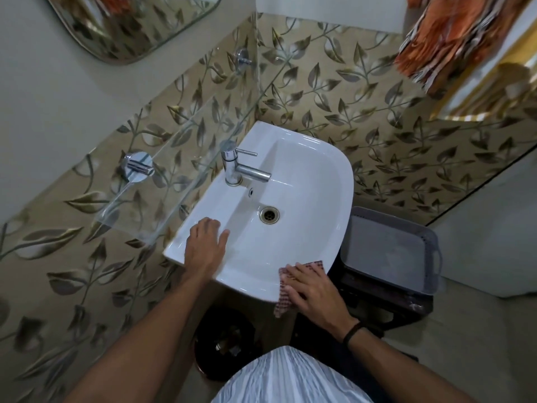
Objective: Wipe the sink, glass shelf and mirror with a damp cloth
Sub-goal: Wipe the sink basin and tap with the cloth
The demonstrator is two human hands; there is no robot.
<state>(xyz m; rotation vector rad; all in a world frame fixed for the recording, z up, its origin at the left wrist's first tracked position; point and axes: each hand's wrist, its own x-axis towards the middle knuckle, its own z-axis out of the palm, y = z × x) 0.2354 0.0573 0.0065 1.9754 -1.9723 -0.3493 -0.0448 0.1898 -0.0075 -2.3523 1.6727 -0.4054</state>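
Observation:
A white sink [305,181] hangs on the leaf-patterned wall, with a chrome tap [236,168] and a drain [269,214]. My right hand [311,289] presses a red-checked cloth [286,298] flat onto the sink's near rim, fingers straight. My left hand [205,244] rests with relaxed fingers on the sink's left rim and holds nothing. A clear glass shelf [174,170] sticks out from the wall left of the tap. The mirror [130,24] sits at the top left.
A grey plastic basket [389,251] stands on a dark stool right of the sink. A dark bin [226,341] sits on the floor below the sink. An orange patterned cloth [453,39] hangs at the top right.

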